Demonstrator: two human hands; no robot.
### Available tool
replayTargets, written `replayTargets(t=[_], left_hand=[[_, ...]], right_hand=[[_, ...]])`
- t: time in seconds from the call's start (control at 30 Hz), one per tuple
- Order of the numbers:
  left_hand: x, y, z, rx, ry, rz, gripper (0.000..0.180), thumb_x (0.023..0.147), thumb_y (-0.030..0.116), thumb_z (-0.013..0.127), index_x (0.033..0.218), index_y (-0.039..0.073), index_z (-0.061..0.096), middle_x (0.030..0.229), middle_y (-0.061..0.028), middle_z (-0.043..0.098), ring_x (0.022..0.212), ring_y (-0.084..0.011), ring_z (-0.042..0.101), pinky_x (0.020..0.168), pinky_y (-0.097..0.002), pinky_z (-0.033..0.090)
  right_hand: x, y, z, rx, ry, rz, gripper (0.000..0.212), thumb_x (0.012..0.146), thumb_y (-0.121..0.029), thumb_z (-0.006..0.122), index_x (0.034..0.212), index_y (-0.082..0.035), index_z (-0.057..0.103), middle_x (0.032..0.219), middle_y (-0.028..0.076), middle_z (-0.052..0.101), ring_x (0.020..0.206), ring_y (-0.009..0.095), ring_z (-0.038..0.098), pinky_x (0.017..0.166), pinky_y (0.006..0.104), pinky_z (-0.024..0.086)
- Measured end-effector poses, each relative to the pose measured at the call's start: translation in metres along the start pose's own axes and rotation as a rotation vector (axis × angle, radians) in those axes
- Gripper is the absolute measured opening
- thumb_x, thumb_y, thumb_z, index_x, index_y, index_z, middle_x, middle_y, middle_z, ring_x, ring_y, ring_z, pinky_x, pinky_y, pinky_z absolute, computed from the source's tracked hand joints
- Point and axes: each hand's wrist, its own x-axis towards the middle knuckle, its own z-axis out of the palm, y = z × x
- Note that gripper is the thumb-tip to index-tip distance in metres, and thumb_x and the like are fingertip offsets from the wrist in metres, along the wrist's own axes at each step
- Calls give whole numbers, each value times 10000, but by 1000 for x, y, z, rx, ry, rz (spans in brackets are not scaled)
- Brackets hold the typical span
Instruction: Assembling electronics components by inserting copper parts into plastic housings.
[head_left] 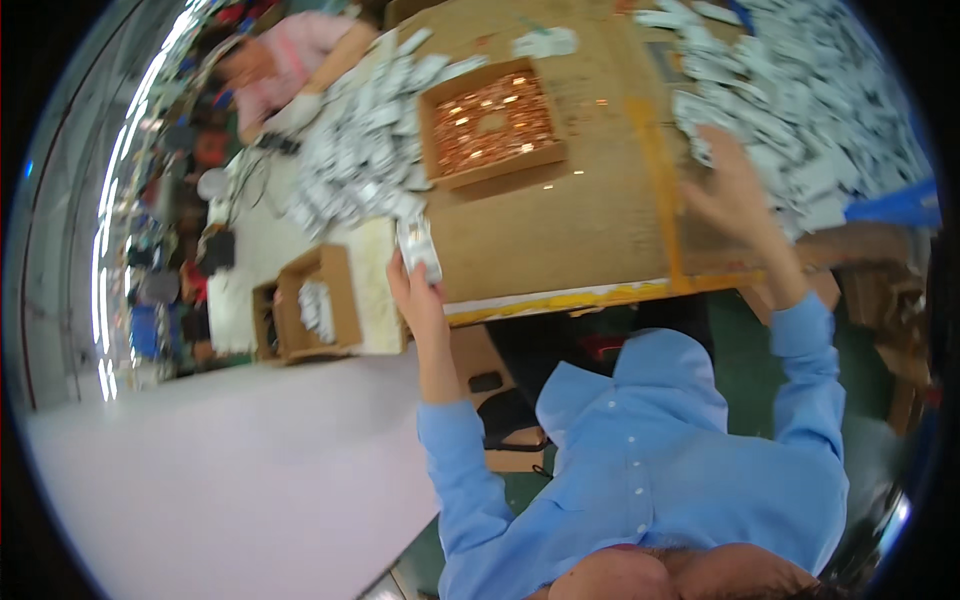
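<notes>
My left hand (422, 298) is closed around a small white plastic casing (417, 245), held at the table's near left edge; a small brassy spot shows near its upper end. At the right, my right hand (735, 195) has its fingers stretched and its thumb apart. Its fingertips reach the near left border of a large heap of white plastic pieces (790, 110), and whether they touch one I cannot tell. Between the hands and farther back stands a shallow cardboard box (492, 172) filled with shiny copper-coloured metal parts (470, 120).
Another heap of white pieces (365, 150) lies left of the box, beside a co-worker (300, 60) in pink. A smaller cardboard carton (340, 295) holds more white pieces. Yellow tape (655, 190) crosses the cardboard-covered table (600, 225). A blue object (895, 203) sits far right.
</notes>
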Motion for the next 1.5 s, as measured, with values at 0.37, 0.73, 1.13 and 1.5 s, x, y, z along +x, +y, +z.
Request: replayTargets(t=[0.37,0.73,1.13,1.5], left_hand=[[265,21,-61,579,233,377,542,835,226,676,1253,-57,480,957,-130,585,666,-158,612,563,-275,478],[-6,-2,41,676,-332,927,669,706,237,776,1271,6,503,1234,-174,533,1113,-340,520,915,-425,447],[-127,-39,-15,112,-253,389,533,668,38,795,1147,21,563,1115,-124,602,1013,-264,592,887,-359,480],[-142,-69,-30,-501,-150,-73,559,842,219,683,1290,-12,441,1094,-119,587,979,-210,609,875,-343,495]], right_hand=[[45,47,-10,-291,-357,10,883,703,-258,724,1447,-104,274,1387,221,402,1274,395,395,1100,471,289],[27,-58,6,690,-496,108,851,757,-317,745,1404,4,294,1351,216,447,1244,309,467,1044,403,369],[15,-172,43,1017,-1072,253,411,868,-246,652,1196,-23,544,979,62,628,818,94,593,719,275,490],[224,-134,165,40,-517,-288,195,845,-159,606,1011,-84,673,1014,125,665,993,302,620,843,428,502]])
